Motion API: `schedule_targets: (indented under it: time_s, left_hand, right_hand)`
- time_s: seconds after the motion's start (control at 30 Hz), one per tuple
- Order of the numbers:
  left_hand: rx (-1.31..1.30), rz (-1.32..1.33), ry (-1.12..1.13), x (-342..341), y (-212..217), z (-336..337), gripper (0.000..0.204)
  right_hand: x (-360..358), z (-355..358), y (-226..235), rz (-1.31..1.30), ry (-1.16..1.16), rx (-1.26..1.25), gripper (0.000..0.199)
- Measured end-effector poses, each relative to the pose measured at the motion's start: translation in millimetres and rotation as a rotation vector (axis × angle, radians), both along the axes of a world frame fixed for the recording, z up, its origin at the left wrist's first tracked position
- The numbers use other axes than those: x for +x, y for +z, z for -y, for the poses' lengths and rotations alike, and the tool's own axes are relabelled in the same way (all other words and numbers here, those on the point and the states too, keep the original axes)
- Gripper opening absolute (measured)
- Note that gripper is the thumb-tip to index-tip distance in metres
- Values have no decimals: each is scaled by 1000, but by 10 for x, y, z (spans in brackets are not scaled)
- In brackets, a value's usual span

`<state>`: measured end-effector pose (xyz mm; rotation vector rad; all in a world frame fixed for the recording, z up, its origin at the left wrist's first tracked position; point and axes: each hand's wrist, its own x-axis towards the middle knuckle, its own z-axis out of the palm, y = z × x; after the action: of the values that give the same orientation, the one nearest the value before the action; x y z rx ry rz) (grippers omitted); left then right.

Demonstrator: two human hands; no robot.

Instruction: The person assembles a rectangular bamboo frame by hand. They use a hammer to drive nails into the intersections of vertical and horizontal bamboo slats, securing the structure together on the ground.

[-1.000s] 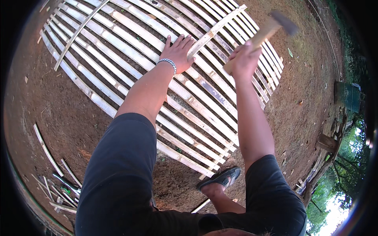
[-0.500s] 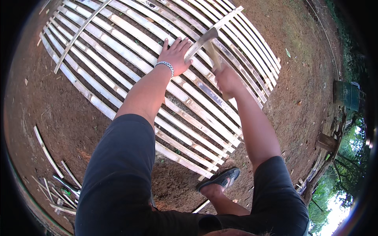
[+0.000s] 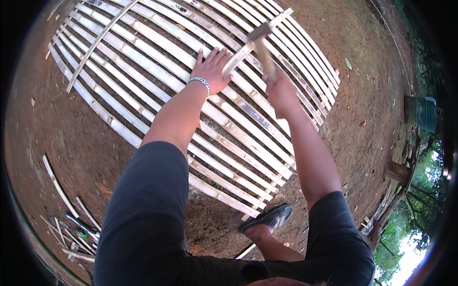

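A panel of pale split-bamboo slats (image 3: 250, 112) lies on the ground in front of me, with gaps between the slats. My left hand (image 3: 211, 71) rests flat on the slats, fingers spread. Its thumb side is against the near end of a bamboo cross strip (image 3: 237, 61), which runs over the slats toward the far right edge. In my right hand (image 3: 283, 93), the fingers wrap round the wooden handle of a hammer (image 3: 261, 31). The metal hammer head appears over the cross strip, slightly blurred; whether it touches the strip I cannot tell. No nail is visible.
Another cross strip (image 3: 102, 37) spans the panel's left part. Loose bamboo pieces (image 3: 59, 186) lie on the dirt at lower left. My sandalled foot (image 3: 267, 221) is beside the panel's near corner. A dark green container (image 3: 420, 114) and a wooden block (image 3: 397, 171) stand at right.
The hammer and my right hand have shifted slightly away from me and to the right, the head moving along the cross strip's line. My left hand stays in place.
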<state>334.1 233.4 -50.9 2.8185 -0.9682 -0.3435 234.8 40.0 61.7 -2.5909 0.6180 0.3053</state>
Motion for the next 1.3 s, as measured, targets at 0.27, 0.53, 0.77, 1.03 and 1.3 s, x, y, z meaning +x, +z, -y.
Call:
schedule_targets:
  time_s: [0.27,0.53,0.77,1.03,1.3]
  left_hand:
    - [-32,-9,-23,-14,106,103,75]
    - [44,-69,0,10,177,-49,73]
    - [3,-352,227,-1267,581,213,92]
    - [-72,-418,287,-1931,874,257,93]
    - [180,-302,455,-2536,949,-464,87]
  right_hand:
    - [-367,103,-495,-102,142,-137,35]
    - [-2027,351,978,-250,-89,-236,44]
    - [-4220,860,3061,-587,-273,-628,47]
    - [-4743,2483,1748,-305,-428,-565,46]
    - [-3778,3825,-313,-230,-557,-386,51]
